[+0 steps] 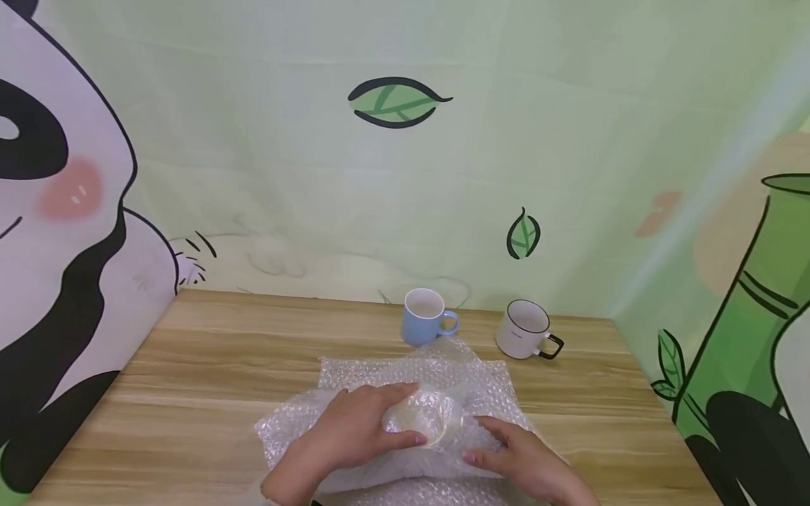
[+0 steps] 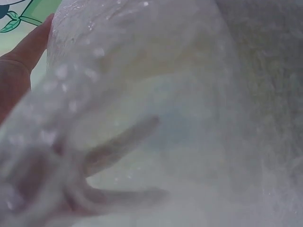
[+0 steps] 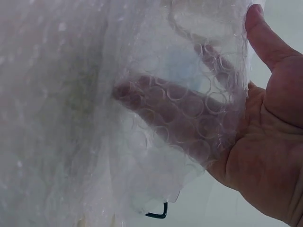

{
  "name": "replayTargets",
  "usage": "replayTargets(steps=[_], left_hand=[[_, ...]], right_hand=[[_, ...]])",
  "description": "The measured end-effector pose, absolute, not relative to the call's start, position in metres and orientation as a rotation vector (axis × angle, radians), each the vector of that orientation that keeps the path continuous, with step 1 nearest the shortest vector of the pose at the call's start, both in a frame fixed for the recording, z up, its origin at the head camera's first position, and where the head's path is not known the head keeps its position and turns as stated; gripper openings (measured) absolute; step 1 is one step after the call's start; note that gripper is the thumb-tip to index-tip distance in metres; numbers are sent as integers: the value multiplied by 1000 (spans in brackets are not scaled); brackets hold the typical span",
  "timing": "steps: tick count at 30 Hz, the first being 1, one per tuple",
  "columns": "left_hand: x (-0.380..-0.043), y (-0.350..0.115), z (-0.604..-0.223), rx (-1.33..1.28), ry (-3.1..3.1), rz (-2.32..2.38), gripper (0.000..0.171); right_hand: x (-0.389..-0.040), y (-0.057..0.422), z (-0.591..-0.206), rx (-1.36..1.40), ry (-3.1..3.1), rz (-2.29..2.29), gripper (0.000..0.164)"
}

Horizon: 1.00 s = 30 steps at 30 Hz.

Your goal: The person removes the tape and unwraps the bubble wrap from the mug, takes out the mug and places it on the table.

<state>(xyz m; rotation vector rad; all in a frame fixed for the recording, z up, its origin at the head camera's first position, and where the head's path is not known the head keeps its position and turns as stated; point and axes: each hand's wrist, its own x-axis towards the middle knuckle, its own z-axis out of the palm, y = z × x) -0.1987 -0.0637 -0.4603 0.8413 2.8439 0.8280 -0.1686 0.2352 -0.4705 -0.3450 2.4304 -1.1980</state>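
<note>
A round-rimmed, see-through object [image 1: 424, 414] lies under clear bubble wrap [image 1: 287, 422] near the front of the table. The wrap blurs it, so I cannot tell its kind. My left hand [image 1: 357, 425] rests against its left side, thumb and forefinger spread about the rim. From the right, my right hand [image 1: 525, 460] touches the wrap, thumb apart from the fingers. Through the film in the left wrist view, straight fingers [image 2: 123, 144] show blurred. In the right wrist view, extended fingers [image 3: 175, 109] lie behind the bubbles while the thumb stands outside.
A blue mug [image 1: 419, 329] stands at the back, just beyond the wrap. To its right is a white mug [image 1: 514, 341] with a black rim and handle. Wood-grain tabletop [image 1: 209, 351] shows around the wrap. A printed green cloth [image 1: 285, 176] hangs behind the table.
</note>
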Motion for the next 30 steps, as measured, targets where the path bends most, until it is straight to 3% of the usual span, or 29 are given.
replayTargets(steps=[22,30], left_hand=[[-201,-67,-465,914,2827,838,81],[-200,-71,-461,901,2787,830,81]], right_hand=[[-161,236,-471,-269,2454,-1154,53],[-163,234,-472,-326,2516,-1161,49]])
